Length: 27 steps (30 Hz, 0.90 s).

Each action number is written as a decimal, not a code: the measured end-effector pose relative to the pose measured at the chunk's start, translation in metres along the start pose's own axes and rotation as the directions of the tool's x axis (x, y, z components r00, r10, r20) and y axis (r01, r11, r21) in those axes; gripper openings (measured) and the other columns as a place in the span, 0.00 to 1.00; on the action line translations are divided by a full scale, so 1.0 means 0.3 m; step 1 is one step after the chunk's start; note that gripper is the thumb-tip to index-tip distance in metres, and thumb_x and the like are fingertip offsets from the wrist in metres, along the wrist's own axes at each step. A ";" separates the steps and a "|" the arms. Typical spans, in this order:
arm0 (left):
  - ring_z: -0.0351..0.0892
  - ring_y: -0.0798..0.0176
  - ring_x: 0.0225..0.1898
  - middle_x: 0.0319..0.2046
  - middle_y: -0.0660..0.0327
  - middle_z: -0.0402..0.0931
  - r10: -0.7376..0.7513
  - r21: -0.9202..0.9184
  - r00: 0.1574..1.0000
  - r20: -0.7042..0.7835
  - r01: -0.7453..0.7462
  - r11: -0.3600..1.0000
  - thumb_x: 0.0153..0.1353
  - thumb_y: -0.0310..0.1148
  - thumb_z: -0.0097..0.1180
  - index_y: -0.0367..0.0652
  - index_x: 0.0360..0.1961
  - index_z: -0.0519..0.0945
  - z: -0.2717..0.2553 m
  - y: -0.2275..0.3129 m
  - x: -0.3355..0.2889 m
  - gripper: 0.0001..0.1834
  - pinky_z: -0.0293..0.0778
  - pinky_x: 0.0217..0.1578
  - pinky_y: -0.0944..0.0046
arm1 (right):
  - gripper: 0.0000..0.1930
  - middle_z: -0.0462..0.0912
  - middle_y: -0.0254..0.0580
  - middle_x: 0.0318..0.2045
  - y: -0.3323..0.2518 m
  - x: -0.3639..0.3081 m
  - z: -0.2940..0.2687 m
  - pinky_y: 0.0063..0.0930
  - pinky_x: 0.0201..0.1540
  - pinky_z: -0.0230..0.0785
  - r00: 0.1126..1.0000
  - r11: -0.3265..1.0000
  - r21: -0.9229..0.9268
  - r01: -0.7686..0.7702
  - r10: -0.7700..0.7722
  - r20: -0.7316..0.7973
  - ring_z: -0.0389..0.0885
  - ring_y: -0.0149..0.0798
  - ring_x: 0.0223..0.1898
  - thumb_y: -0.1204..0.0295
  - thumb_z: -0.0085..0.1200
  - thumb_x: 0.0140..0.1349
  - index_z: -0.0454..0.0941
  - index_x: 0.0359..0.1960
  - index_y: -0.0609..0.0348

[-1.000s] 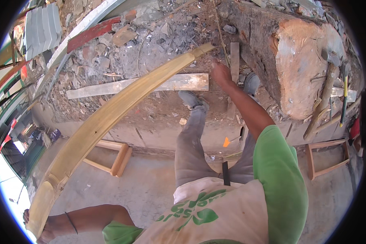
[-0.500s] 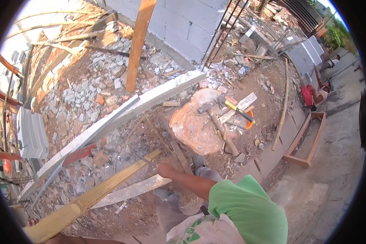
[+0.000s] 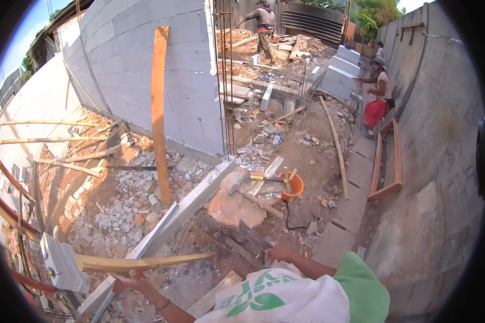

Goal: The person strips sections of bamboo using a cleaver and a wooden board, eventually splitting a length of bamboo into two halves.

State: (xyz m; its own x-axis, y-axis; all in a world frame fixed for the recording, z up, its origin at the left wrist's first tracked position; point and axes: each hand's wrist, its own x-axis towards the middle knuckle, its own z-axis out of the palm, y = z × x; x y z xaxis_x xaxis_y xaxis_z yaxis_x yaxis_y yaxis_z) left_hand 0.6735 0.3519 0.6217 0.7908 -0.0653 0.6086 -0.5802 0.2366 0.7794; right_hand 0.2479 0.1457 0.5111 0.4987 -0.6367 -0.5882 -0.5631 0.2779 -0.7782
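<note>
My left hand [image 3: 134, 281] is closed around the underside of a yellowish split bamboo pole [image 3: 145, 264], which lies almost level over the rubble at lower left. A machete [image 3: 253, 235] with a broad dark blade is in my right hand [image 3: 276, 253], its tip pointing up and left, apart from the bamboo. Just beyond the blade stands a flat-topped tree stump [image 3: 229, 207]. On the stump rest a hammer with a yellow and black handle [image 3: 267, 178] and a wooden-handled hammer [image 3: 264, 204].
An orange bucket [image 3: 292, 188] stands beside the stump. A pale concrete beam [image 3: 183, 212] runs past it toward a grey block wall [image 3: 194, 91] with a leaning plank [image 3: 160, 107]. A wooden frame [image 3: 385, 161] lies near the right wall. Co-workers [image 3: 380, 94] [image 3: 265, 29] are farther off.
The view has tilted up. The bamboo has swung from a slant to nearly level, and my left hand now shows beneath it. My right hand and the machete have moved right, off the bamboo.
</note>
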 end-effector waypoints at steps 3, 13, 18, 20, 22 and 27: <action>0.65 0.54 0.59 0.59 0.46 0.66 -0.183 0.041 0.969 0.165 0.179 0.983 0.57 0.49 0.58 0.30 0.66 0.52 0.034 -0.115 -0.136 0.46 0.61 0.62 0.55 | 0.17 0.83 0.44 0.28 0.021 -0.125 -0.073 0.27 0.14 0.61 0.986 0.989 0.141 -0.037 0.059 -0.155 0.84 0.36 0.23 0.75 0.48 0.58 0.69 0.49 0.65; 0.74 0.62 0.39 0.39 0.55 0.72 -0.300 0.035 0.952 0.055 0.298 0.954 0.56 0.34 0.60 0.28 0.58 0.60 0.205 -0.234 -0.260 0.34 0.73 0.45 0.63 | 0.12 0.82 0.40 0.27 0.063 -0.177 -0.218 0.23 0.17 0.62 0.963 0.919 0.391 -0.044 0.143 -0.229 0.81 0.32 0.22 0.66 0.46 0.66 0.72 0.43 0.61; 0.72 0.62 0.29 0.25 0.58 0.69 -0.062 -0.306 0.997 0.041 0.071 0.949 0.54 0.41 0.64 0.29 0.51 0.65 0.177 0.226 -0.019 0.33 0.74 0.34 0.58 | 0.12 0.79 0.36 0.23 0.113 -0.125 -0.181 0.25 0.15 0.58 0.937 0.949 0.302 -0.092 0.186 -0.297 0.75 0.28 0.17 0.64 0.45 0.67 0.74 0.41 0.59; 0.72 0.59 0.30 0.30 0.57 0.70 -0.085 -0.389 0.985 0.151 0.138 0.911 0.52 0.55 0.64 0.33 0.53 0.65 0.012 0.419 0.184 0.40 0.72 0.39 0.53 | 0.11 0.78 0.35 0.22 0.013 -0.140 -0.148 0.23 0.14 0.56 0.945 0.933 0.350 -0.087 0.188 -0.266 0.71 0.27 0.15 0.64 0.46 0.66 0.74 0.40 0.58; 0.66 0.58 0.39 0.35 0.54 0.64 -0.034 -0.395 0.988 0.151 0.092 0.914 0.48 0.66 0.60 0.29 0.55 0.62 -0.108 0.641 0.367 0.50 0.65 0.46 0.51 | 0.09 0.77 0.34 0.22 -0.002 -0.132 -0.162 0.22 0.13 0.54 0.942 0.911 0.405 -0.077 0.200 -0.270 0.68 0.26 0.13 0.65 0.47 0.65 0.73 0.38 0.57; 0.65 0.52 0.43 0.39 0.48 0.64 0.184 -0.335 0.983 0.019 -0.168 0.927 0.44 0.64 0.62 0.28 0.57 0.60 -0.182 0.885 0.524 0.52 0.62 0.50 0.47 | 0.14 0.78 0.37 0.22 0.084 -0.030 -0.194 0.24 0.15 0.58 0.942 0.978 0.039 -0.207 0.210 -0.262 0.66 0.26 0.14 0.63 0.47 0.67 0.75 0.42 0.61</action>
State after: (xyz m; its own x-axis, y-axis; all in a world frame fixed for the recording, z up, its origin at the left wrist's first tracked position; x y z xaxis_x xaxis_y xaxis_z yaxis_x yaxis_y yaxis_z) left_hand 0.6544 0.4573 0.9163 0.6665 -0.0387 0.7445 -0.6054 0.5547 0.5708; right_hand 0.1909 0.1165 0.5096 0.1789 -0.7300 -0.6596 -0.6278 0.4315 -0.6478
